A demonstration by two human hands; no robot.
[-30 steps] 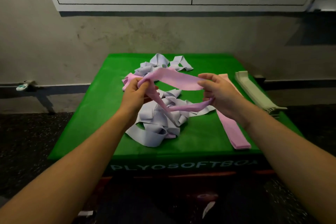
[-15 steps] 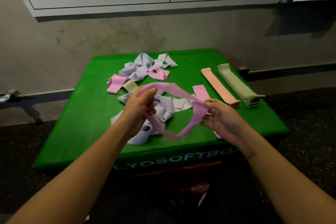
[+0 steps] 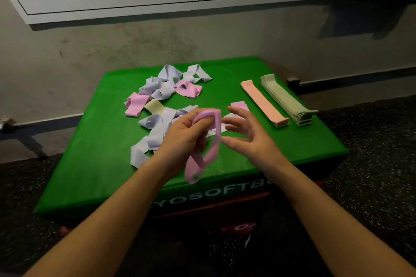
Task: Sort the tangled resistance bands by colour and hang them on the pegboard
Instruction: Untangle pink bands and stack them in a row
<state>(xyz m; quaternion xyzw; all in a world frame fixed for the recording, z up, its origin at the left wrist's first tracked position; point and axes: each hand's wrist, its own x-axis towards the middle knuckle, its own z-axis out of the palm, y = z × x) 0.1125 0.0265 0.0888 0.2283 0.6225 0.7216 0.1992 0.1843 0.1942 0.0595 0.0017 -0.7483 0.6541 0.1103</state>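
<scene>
Your left hand (image 3: 191,132) grips one pink band (image 3: 208,148) lifted free of the tangle (image 3: 162,119); your right hand (image 3: 245,132) hovers open, empty. You're mid-sort, I judge: next, flatten it toward the box's (image 3: 94,164) right edge, by the pink stack (image 3: 239,105).

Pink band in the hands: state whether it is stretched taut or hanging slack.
Slack. The pink band droops in a loose loop from the left hand; the right hand is open beside it.

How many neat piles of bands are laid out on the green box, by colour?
Peach pile: 1
Pale green pile: 1
Pink pile, partly behind the right hand: 1
Total: 3
The left hand grips one loose pink band.
</scene>
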